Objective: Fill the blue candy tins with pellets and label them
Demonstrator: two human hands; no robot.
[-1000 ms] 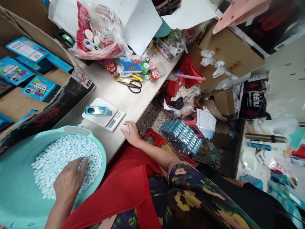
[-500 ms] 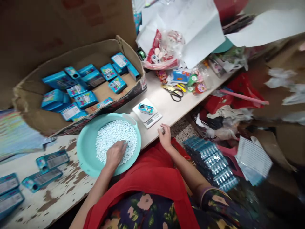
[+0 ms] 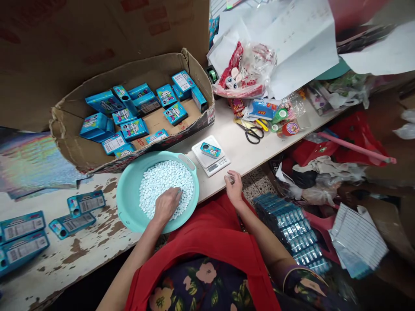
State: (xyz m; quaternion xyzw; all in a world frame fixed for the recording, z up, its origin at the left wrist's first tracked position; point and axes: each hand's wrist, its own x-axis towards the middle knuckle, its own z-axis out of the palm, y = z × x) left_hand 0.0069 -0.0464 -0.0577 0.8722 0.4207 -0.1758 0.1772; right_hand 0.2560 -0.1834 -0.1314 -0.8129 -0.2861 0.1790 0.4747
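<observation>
A turquoise basin holds a heap of small pale pieces. My left hand rests in the heap with its fingers bent down, their tips among the pieces; what they hold is hidden. My right hand is at the table's front edge, fingers curled and partly apart, with nothing visible in them. Between the basin and the scissors sits a white scale, and a small blue box with a dark round hole lies on it, touched by neither hand.
Behind the basin an open cardboard box holds several blue boxes. More blue boxes lie at the left. Black scissors, tape rolls and a plastic bag are on the right. Wrapped blue packs stand below the table edge.
The whole view has shifted, so the table and its things appear further right. My left hand remains in the pieces and my right hand remains by the table edge.
</observation>
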